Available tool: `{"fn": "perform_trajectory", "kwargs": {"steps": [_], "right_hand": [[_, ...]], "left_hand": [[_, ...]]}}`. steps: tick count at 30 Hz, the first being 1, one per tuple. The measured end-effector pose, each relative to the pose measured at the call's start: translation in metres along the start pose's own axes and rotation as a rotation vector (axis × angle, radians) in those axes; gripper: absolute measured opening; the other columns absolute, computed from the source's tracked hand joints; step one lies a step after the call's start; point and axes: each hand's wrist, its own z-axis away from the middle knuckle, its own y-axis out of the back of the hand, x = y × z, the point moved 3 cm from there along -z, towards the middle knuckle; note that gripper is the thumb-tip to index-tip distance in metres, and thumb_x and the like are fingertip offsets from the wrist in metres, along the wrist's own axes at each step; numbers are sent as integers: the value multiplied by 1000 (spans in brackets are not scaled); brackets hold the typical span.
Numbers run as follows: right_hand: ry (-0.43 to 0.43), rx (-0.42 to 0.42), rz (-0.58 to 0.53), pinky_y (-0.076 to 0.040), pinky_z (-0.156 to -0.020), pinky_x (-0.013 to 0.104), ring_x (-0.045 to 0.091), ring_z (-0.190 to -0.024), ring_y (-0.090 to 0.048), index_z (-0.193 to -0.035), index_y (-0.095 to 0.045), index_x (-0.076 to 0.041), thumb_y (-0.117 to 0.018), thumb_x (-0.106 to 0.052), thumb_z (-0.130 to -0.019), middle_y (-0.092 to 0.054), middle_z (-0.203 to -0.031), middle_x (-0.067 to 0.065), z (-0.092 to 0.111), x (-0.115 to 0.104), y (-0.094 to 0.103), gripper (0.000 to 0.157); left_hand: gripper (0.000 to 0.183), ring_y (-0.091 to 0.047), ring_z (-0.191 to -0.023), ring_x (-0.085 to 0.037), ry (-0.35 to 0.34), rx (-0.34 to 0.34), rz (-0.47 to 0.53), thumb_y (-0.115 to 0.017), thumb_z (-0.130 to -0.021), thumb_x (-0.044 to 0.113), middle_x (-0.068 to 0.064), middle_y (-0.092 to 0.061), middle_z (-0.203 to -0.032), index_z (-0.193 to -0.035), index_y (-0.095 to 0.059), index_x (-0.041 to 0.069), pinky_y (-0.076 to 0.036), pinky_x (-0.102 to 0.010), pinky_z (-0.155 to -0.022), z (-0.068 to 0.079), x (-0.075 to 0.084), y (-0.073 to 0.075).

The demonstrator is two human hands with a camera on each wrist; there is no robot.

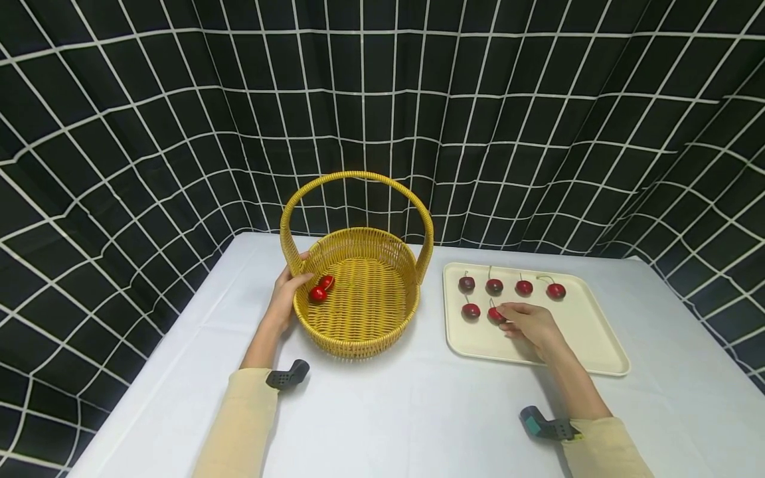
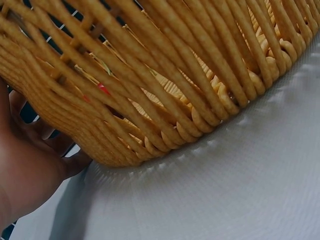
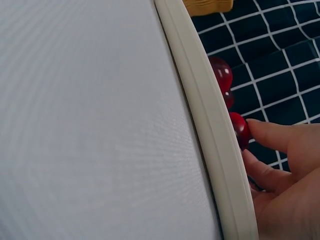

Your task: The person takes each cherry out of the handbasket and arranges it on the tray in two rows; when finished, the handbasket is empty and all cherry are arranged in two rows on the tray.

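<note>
My left hand (image 1: 285, 300) grips the left side of a yellow woven basket (image 1: 364, 292), near the foot of its tall arched handle, with the thumb over the rim. In the left wrist view, fingers (image 2: 75, 161) lie against the outer weave. Two glossy red cherries (image 1: 318, 294) lie inside the basket at its left. My right hand (image 1: 533, 326) reaches over a cream tray (image 1: 582, 335) and pinches a dark red cherry (image 1: 495, 315) between thumb and fingertips. The right wrist view shows that cherry (image 3: 240, 129) just behind the tray's edge.
Several more stemmed cherries sit on the tray: a back row including one dark cherry (image 1: 467, 283), and another cherry (image 1: 471, 311) left of the pinched one. A white cloth (image 1: 382, 411) covers the table. Behind hangs a black curtain (image 1: 382, 99) with a white grid.
</note>
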Motion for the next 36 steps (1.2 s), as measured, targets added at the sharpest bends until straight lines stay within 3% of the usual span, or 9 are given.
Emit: {"fn": "perform_trajectory", "kwargs": {"steps": [10,36], "right_hand": [[29,16,31,-54,-66,20,4,-71,-62,-132,-44,14,-54,-13,-97,-59,-109,19,0,-1,-2,45],[3,67,151,-50,-64,18,6,-74,-59,-132,-48,7,-49,-21,-100,-52,-125,27,2,-1,2,43]], "left_hand": [[54,-30,-136,-22,-17,9,-22,-49,-94,14,-5,-34,-148,-147,-36,17,-23,-39,-111,1,-1,1],[55,-28,-137,-23,-3,13,6,-48,-95,11,-7,-31,-151,-148,-33,14,-22,-39,-112,2,1,-1]]}}
